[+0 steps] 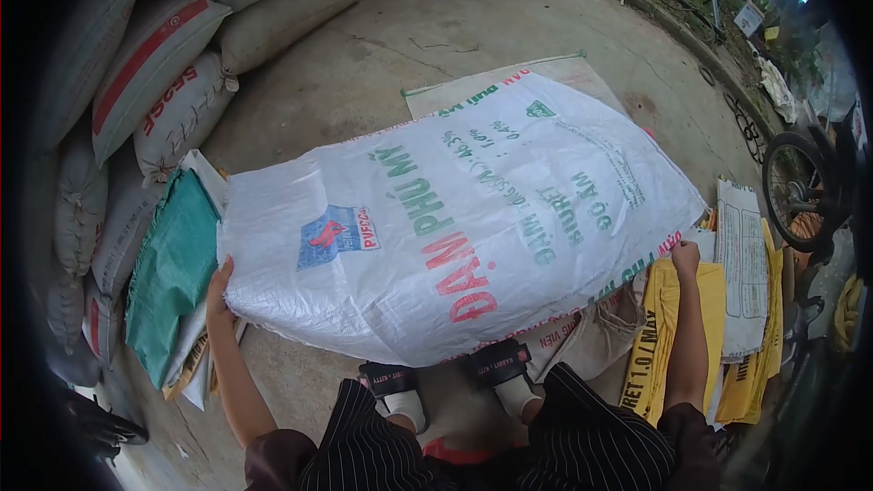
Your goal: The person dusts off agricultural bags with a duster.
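Note:
A large white woven sack (364, 173) with red and green print and a blue logo is spread out in front of me. At its left end, my left hand (218, 289) grips the edge, with part of the fingers hidden by the sack. On the far right, my right hand (686, 256) is closed on the sack's near right edge. Beneath the far side of the white sack, part of another pale sack (555, 73) with a green-stitched hem shows on the ground.
Filled sacks (150, 64) are stacked along the left. Folded green sacks (173, 273) lie by my left arm, and yellow sacks (664, 336) by my right. A crumpled beige sack (605, 332) lies near my sandals (498, 364). A bicycle wheel (796, 191) stands at right.

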### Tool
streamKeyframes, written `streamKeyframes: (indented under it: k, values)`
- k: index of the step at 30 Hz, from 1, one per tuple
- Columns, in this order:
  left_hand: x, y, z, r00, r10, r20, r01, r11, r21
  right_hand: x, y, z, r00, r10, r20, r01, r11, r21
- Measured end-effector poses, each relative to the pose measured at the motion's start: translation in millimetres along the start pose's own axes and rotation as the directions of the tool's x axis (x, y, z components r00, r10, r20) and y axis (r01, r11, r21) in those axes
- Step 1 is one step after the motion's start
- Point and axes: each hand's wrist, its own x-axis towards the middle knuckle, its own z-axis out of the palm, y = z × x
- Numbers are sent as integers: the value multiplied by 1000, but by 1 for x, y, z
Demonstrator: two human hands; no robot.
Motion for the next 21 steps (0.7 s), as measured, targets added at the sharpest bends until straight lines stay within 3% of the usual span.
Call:
streamKeyframes:
  k: [4, 5, 6, 7, 11, 13, 14, 15, 16, 17, 21]
  values:
    - [17, -50, -9, 1000, -5, -10, 6, 985, 171, 15, 58, 5, 990, 142, -3, -142, 990, -12]
    - [28, -66, -17, 1000, 10, -27, -6, 990, 143, 18, 70, 8, 911, 411, -24, -396, 892, 218]
    - [33, -74, -17, 999, 25, -46, -20, 993, 115, 19, 75, 9, 764, 645, 20, -588, 683, 433]
    - [35, -80, -17, 997, 15, -74, -6, 993, 114, 21, 80, 7, 722, 691, 38, -569, 563, 600]
    - [47, -89, -22, 984, -95, -153, 123, 974, 190, 4, 62, -8, 783, 620, -49, -470, 641, 607]
    - [42, -88, -14, 972, -184, -143, 214, 949, 231, -5, 47, 5, 946, 219, -239, -88, 882, 462]
    - [38, -87, -8, 972, -189, -143, 218, 948, 232, -12, 36, 4, 981, 178, -76, -123, 875, 469]
    - [29, -82, 3, 991, -125, -56, 137, 898, 418, -36, -2, -4, 987, 132, 93, -160, 868, 470]
    - [22, -81, 13, 996, -77, 40, 40, 813, 581, -48, -12, 5, 994, -46, 101, 0, 909, 417]
    - [21, -83, 20, 996, -83, 30, 50, 812, 582, -60, -24, 14, 966, -227, 123, 168, 916, 365]
    - [36, -101, 56, 993, 112, 29, -96, 656, 749, -136, -75, 43, 731, -550, 404, 371, 817, 441]
